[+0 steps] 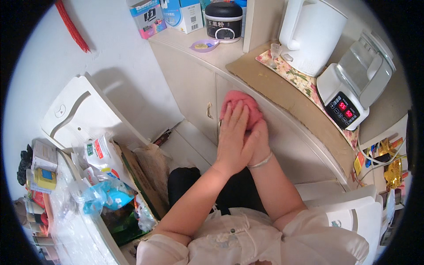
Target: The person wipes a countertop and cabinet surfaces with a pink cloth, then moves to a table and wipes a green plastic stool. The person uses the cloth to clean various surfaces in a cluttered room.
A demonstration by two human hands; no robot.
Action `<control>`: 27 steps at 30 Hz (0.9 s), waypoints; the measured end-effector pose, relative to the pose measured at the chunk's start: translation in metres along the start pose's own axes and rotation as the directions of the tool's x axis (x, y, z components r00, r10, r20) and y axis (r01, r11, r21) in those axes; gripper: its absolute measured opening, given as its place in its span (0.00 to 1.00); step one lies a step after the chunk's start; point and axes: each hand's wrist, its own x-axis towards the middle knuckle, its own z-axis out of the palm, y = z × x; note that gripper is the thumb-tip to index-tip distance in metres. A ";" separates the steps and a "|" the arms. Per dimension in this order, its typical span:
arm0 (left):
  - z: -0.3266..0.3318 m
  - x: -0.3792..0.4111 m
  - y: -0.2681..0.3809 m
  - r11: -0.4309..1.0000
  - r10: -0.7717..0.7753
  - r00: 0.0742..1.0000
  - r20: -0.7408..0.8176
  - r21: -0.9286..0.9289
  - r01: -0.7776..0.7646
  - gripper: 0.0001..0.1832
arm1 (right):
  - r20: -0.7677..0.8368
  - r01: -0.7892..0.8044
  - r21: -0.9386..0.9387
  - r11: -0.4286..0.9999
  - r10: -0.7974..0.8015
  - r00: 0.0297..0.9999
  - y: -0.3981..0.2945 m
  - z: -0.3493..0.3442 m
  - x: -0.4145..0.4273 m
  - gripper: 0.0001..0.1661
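A folded pink cloth is held up against or just before the curved front of a pale cabinet, near its upper edge. My left hand lies over the cloth with its fingers stretched along it. Beside and partly under it, my right hand grips the cloth's lower right side; its fingers are mostly hidden. A bracelet circles my right wrist. Just left of the cloth, a small metal handle sits on the cabinet door.
On the cabinet top stand a white kettle, a glass-jug warmer, a tiny clear cup, a black-lidded jar and a lilac dish. At left, a carton of bags adjoins a white chair.
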 end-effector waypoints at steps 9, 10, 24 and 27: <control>-0.020 0.054 -0.055 0.969 -0.198 0.980 0.032 0.158 0.190 0.30 | 0.013 -0.086 0.095 0.992 0.086 0.996 0.031 -0.022 0.099 0.25; -0.017 0.052 -0.052 0.974 -0.166 0.986 0.001 0.159 0.164 0.30 | 0.011 -0.089 0.097 0.991 0.088 0.996 0.031 -0.023 0.098 0.25; -0.010 0.040 -0.024 0.966 -0.058 0.998 0.028 0.255 0.049 0.28 | 0.072 -0.077 0.157 0.985 0.067 0.995 0.021 -0.022 0.068 0.25; -0.007 0.034 -0.019 0.969 -0.033 0.999 0.036 0.248 0.023 0.28 | 0.064 -0.064 0.141 0.988 0.055 0.996 0.014 -0.024 0.050 0.24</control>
